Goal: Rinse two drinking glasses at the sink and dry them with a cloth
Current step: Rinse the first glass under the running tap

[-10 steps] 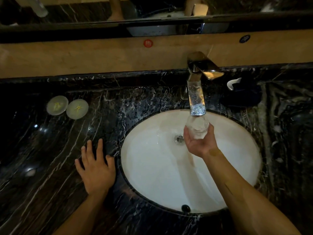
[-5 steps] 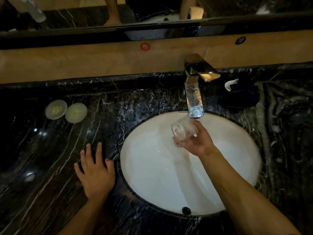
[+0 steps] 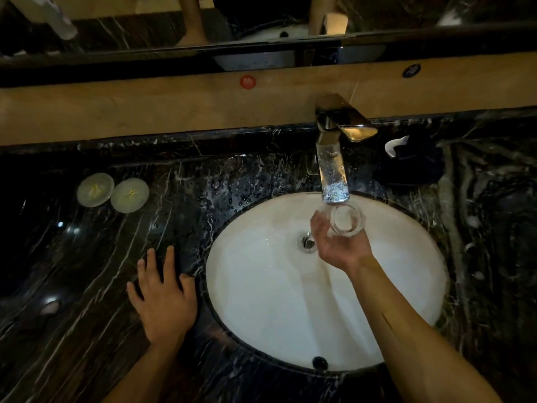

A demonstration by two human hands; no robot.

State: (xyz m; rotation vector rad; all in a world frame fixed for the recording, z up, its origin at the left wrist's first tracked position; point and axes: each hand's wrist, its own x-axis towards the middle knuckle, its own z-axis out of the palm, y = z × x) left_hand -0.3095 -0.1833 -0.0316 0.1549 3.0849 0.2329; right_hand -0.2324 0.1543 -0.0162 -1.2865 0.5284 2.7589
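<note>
A clear drinking glass (image 3: pixel 346 220) is upright just below the chrome faucet (image 3: pixel 334 158), its mouth facing up at me. My right hand (image 3: pixel 337 245) grips it from below and the left, palm up, over the white oval sink (image 3: pixel 290 315). My left hand (image 3: pixel 162 295) rests flat with spread fingers on the black marble counter (image 3: pixel 72 286), left of the sink. A dark cloth (image 3: pixel 412 164) lies on the counter right of the faucet. I see no second glass.
Two round pale lids (image 3: pixel 113 193) lie side by side on the counter at the far left. A wooden ledge (image 3: pixel 145 106) and a mirror run along the back. Water drops speckle the counter beside the basin.
The glass was under the spout, tipped sideways to the left half a second ago, and now is back upright under the spout. My left hand has stayed on the counter.
</note>
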